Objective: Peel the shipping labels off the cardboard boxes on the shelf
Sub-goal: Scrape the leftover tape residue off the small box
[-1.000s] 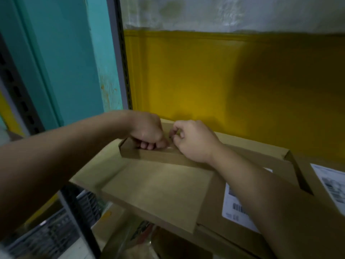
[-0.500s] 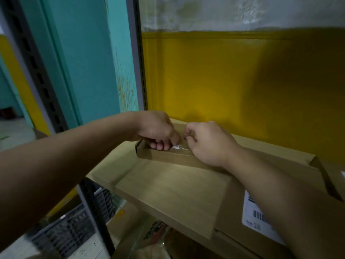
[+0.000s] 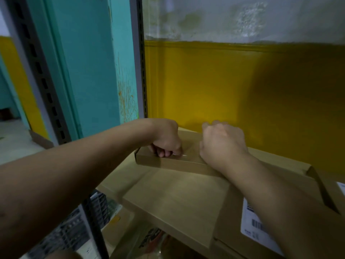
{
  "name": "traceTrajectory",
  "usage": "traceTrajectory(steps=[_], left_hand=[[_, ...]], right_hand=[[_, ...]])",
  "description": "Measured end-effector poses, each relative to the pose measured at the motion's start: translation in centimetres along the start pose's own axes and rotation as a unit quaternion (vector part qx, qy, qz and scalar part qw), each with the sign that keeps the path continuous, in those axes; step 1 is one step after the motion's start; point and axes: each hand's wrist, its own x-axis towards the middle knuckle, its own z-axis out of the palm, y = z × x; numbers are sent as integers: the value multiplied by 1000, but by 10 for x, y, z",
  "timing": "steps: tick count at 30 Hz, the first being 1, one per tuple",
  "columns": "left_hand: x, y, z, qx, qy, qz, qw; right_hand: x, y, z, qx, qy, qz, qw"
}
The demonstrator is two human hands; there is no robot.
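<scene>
Yellow wall (image 3: 205,81) with a stained white band above it backs the shelf, beyond both hands. A thin white strip (image 3: 184,155) shows at the near top edge of a flat cardboard box (image 3: 168,162), between the 2 hands. The left hand (image 3: 166,141) has its fingers curled down over that edge and pinches the strip at its thumb tip. Just right of the strip, the right hand (image 3: 223,143) rests knuckles-up on the same box. Its fingers fold away from the camera, so whether it grips anything cannot be told.

Below the hands, this box sits on a wider cardboard box (image 3: 177,199). Under the right forearm, a white shipping label (image 3: 255,228) with a barcode lies on a lower box (image 3: 229,238). The corner of a 2nd label (image 3: 342,189) shows at the picture's right edge.

Left of the left hand rises a perforated metal upright (image 3: 142,81), with a teal pillar (image 3: 89,71) beside it. Under the left forearm, a dark slatted crate (image 3: 69,234) sits lower down.
</scene>
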Motion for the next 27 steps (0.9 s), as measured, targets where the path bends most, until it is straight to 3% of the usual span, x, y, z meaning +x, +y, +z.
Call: traceTrajectory(steps=[6,13,22,27], left_hand=[[-3,-1,-4,3,-35,11,999],[-9,-10,-3,4,-29,56,998],[-10,-21,-5,-62,-17,91,994],[-13,-35,-8,-180,0,100,979]], right_hand=[[1,0,9,-15,-56,45,997],[4,-2,10,-14,-57,57,997],[-2,-6,1,3,9,-26,1000],[-7,-13,-2,48,26,-82,995]])
